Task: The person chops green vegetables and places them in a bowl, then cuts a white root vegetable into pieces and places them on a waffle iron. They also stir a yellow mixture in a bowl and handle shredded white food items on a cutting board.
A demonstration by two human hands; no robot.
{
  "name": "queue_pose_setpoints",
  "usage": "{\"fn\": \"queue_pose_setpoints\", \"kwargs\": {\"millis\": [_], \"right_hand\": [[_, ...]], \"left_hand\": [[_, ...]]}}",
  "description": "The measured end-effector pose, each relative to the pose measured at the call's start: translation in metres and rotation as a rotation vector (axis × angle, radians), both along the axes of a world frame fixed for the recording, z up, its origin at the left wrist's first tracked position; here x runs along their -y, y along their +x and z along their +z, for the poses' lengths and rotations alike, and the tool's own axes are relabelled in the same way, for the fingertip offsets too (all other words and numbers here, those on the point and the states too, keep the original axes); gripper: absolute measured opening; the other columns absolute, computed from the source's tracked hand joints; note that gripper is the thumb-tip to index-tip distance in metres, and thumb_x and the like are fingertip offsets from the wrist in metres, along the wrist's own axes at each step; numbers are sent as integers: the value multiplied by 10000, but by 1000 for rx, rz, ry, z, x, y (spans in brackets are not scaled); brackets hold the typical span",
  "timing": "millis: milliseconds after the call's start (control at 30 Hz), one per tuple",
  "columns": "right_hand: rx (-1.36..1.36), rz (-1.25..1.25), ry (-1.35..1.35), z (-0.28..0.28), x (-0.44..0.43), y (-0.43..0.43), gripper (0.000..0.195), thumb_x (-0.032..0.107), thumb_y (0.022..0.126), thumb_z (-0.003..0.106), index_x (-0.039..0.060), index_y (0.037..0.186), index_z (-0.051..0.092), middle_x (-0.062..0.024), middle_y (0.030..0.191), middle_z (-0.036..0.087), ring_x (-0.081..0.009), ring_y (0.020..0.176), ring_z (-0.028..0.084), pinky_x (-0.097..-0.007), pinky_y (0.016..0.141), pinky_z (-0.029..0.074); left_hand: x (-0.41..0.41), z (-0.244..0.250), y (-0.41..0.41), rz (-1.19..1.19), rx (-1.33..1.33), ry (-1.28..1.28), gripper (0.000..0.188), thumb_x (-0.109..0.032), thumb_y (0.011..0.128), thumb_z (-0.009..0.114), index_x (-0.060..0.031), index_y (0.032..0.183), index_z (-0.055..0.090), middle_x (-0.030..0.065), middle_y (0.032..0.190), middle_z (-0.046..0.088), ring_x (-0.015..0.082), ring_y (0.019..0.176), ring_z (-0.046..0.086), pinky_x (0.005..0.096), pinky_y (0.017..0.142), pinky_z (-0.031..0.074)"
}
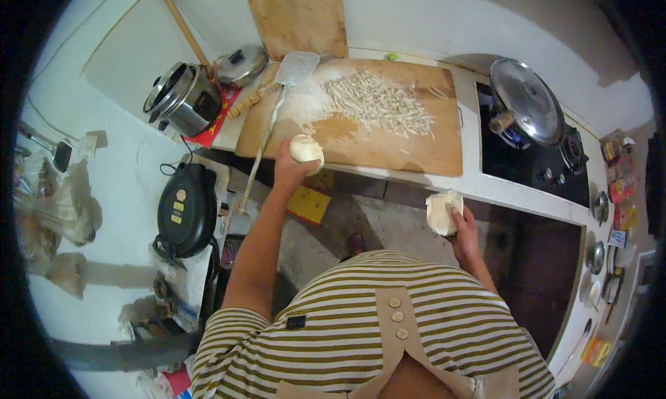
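Observation:
My left hand is closed around a round, pale lump of dough, just in front of the board's near edge. Lower and to the right, my right hand grips a pale, floury-looking thing with a white rim; whether it is dough or a small bag of flour I cannot tell. A wooden board lies on the counter beyond both hands. Cut noodle strips are heaped on it, with loose flour to their left.
A long-handled flat paddle slants across the board's left side. Left of it stand a metal pot, a lid and a wooden roller. At right, a lidded pan sits on a black hob. A black electric griddle is at left.

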State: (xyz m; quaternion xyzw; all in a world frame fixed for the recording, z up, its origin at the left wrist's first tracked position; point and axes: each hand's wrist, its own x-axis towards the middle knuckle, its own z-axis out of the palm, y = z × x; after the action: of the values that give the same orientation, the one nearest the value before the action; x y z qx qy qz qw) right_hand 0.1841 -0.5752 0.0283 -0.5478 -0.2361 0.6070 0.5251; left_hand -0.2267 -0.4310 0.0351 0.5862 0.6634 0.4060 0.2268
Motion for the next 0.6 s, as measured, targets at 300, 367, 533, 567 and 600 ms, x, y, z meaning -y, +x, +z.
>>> {"fn": "queue_pose_setpoints", "kwargs": {"millis": [300,367,533,567,600], "right_hand": [[47,-192,-18,13,-15,-49,462,229,847,596,76,1253,436,-76,1124,548,-199,961,563,-380,734,517],[73,-239,-26,18,-8,-51,482,244,830,623,69,1242,445,-80,1090,567,-198,924,579,-362,713,523],[162,-372,-77,31,3,-51,527,287,799,660,63,1230,455,-78,1055,581,-194,880,594,-339,673,525],[167,-374,-79,34,4,-51,536,295,794,667,62,1228,456,-77,1049,583,-193,874,594,-334,665,523],[186,-390,-78,34,5,-49,542,304,790,669,61,1226,459,-79,1050,582,-193,881,591,-333,668,520]], "left_hand": [[-123,-2,-59,-233,-809,-114,915,-369,582,772,-74,1327,331,177,1291,420,335,1181,416,437,978,352],[-142,-15,-63,-288,-839,-123,969,-370,549,803,-27,1323,331,195,1315,405,350,1203,392,433,992,337],[-182,-37,-78,-445,-765,-232,1029,-375,524,818,-33,1346,302,199,1338,380,355,1235,352,465,1029,285],[-187,-38,-81,-427,-784,-322,1030,-370,530,816,-51,1358,293,192,1347,374,353,1241,346,469,1036,273],[-190,-39,-81,-402,-805,-341,1022,-361,543,811,-62,1365,284,182,1355,370,352,1246,341,469,1041,263]]}}
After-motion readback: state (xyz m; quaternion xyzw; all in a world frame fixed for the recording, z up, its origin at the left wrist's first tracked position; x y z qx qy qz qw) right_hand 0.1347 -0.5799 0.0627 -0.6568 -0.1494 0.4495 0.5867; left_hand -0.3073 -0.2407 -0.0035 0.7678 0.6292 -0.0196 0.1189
